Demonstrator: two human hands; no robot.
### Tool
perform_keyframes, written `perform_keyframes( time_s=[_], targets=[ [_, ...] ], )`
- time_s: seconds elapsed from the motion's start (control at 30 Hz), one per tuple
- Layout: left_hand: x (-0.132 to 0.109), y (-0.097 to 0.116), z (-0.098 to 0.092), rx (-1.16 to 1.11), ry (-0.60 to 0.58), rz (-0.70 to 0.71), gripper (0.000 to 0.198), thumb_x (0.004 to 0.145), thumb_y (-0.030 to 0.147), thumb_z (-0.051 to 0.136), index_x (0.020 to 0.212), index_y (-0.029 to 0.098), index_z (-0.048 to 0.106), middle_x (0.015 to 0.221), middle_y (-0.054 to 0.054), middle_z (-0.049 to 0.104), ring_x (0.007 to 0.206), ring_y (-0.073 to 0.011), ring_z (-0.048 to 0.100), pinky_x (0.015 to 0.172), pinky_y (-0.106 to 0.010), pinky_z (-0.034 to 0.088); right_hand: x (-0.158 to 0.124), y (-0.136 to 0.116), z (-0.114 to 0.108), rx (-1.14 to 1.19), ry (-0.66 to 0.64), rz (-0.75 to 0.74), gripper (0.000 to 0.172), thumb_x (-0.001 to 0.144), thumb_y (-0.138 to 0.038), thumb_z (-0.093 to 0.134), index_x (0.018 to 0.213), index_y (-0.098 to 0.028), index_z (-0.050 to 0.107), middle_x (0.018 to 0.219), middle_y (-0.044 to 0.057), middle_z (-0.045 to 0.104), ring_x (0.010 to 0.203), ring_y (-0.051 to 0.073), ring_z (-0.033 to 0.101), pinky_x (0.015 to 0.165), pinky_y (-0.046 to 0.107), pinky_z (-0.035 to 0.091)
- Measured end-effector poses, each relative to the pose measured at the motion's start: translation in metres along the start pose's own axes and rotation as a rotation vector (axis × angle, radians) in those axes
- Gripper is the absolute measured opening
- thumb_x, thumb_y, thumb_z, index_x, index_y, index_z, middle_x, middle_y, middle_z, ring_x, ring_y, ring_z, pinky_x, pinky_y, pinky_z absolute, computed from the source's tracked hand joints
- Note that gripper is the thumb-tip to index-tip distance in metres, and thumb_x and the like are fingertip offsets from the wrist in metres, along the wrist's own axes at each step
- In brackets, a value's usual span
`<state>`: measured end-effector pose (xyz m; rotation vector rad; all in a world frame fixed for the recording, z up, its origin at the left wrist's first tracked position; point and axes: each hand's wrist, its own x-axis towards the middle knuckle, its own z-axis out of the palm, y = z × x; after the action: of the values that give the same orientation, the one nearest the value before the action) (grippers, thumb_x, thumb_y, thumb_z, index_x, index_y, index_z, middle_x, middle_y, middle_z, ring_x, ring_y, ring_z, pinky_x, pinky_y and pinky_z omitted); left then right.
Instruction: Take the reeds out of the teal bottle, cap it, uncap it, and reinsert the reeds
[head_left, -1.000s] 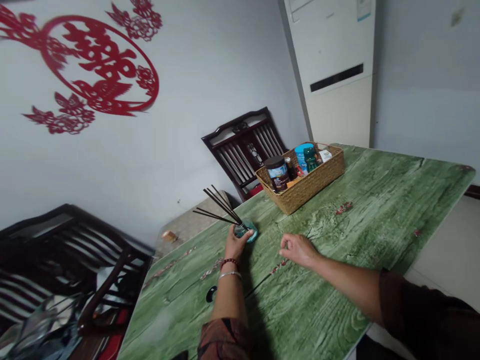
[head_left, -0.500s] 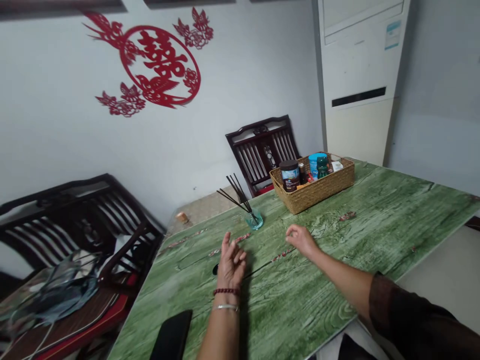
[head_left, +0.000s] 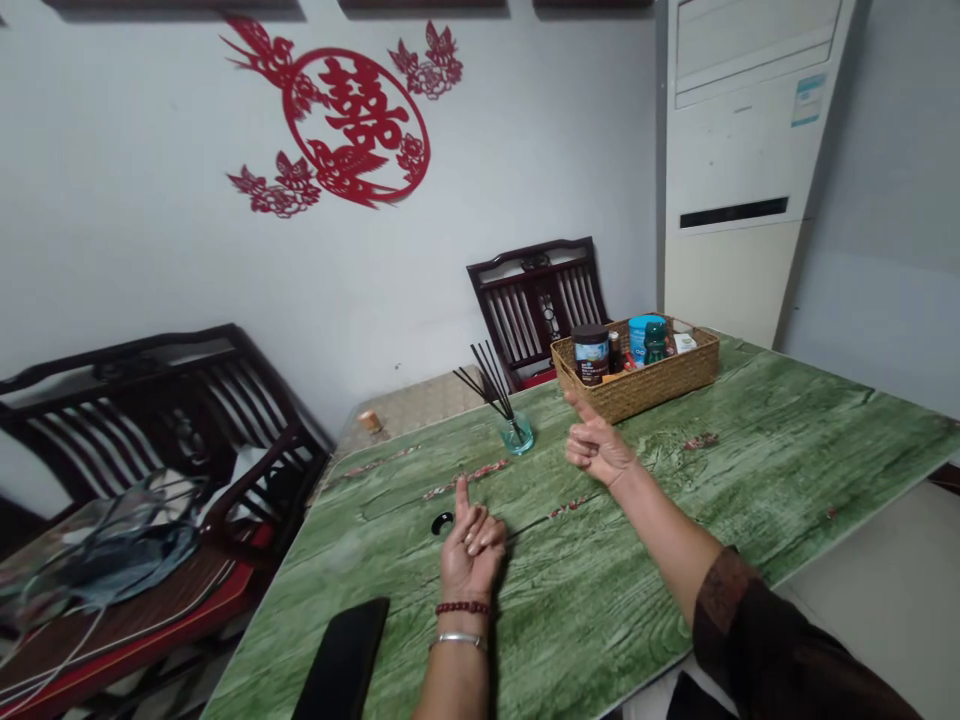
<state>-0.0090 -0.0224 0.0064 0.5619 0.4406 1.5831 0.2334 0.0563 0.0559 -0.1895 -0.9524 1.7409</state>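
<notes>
My left hand (head_left: 472, 545) is raised over the green table, palm side showing, index finger stretched out and the other fingers curled in; nothing is in it. A dark red bead bracelet (head_left: 462, 607) and a silver bangle (head_left: 459, 638) circle that wrist. Just beyond it lies a small black round thing (head_left: 442, 523). My right hand (head_left: 596, 445) also points with its index finger, the rest folded, and holds nothing. Its fingertip overlaps the near left corner of a woven basket (head_left: 652, 390); I cannot tell whether they touch. Between the hands, farther back, stands a teal glass reed diffuser (head_left: 516, 434).
Jars and packets, among them a dark-lidded jar (head_left: 591, 355), fill the basket on the green wood-patterned table (head_left: 600, 600). A flat black object (head_left: 341, 660) lies at the near left. Dark wooden chairs (head_left: 536, 300) stand behind and at left, the left one carrying cloth and cables (head_left: 135, 550).
Both hands have gone from loosely bent fingers to pointing index fingers with the others curled. The right hand has risen towards the basket. The camera view has shifted slightly left.
</notes>
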Motion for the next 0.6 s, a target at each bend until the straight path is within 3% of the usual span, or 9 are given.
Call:
perform_keyframes(
  time_s=[0.1, 0.2, 0.47, 0.6],
  targets=[
    [0.004, -0.001, -0.01, -0.05, 0.06, -0.08, 0.053, 0.086, 0.003, 0.059, 0.13, 0.033, 0.059, 0.052, 0.01, 0.029, 0.037, -0.0014, 0.033, 0.043, -0.011, 0.033, -0.009, 0.034, -0.041, 0.052, 0.077, 0.118, 0.067, 0.066, -0.019, 0.077, 0.128, -0.033, 0.055, 0.045, -0.016, 0.02, 0.043, 0.007, 0.007, 0.044, 0.019, 0.013],
    [0.007, 0.0, -0.013, -0.101, 0.098, -0.126, 0.056, 0.086, -0.003, 0.052, 0.132, 0.028, 0.058, 0.051, 0.011, 0.029, 0.036, -0.0013, 0.034, 0.041, -0.012, 0.031, -0.011, 0.051, -0.064, 0.081, 0.123, 0.156, 0.068, 0.064, -0.017, 0.076, 0.127, -0.031, 0.056, 0.044, -0.017, 0.018, 0.042, 0.006, 0.007, 0.044, 0.02, 0.01],
    [0.004, 0.002, -0.018, -0.11, 0.09, -0.152, 0.054, 0.086, -0.002, 0.054, 0.131, 0.027, 0.058, 0.052, 0.011, 0.029, 0.036, -0.0009, 0.034, 0.042, -0.012, 0.032, -0.009, 0.051, -0.065, 0.106, 0.104, 0.191, 0.07, 0.065, -0.012, 0.074, 0.13, -0.03, 0.054, 0.044, -0.017, 0.021, 0.041, 0.005, 0.011, 0.045, 0.021, 0.011],
    [0.019, 0.004, -0.017, 0.043, 0.115, -0.085, 0.043, 0.087, 0.008, 0.062, 0.125, 0.027, 0.059, 0.054, 0.011, 0.034, 0.039, -0.0009, 0.037, 0.046, -0.011, 0.037, -0.008, 0.056, -0.061, 0.109, 0.159, 0.173, 0.066, 0.066, -0.014, 0.075, 0.127, -0.028, 0.055, 0.044, -0.017, 0.023, 0.04, 0.005, 0.014, 0.046, 0.02, 0.015]
  ],
)
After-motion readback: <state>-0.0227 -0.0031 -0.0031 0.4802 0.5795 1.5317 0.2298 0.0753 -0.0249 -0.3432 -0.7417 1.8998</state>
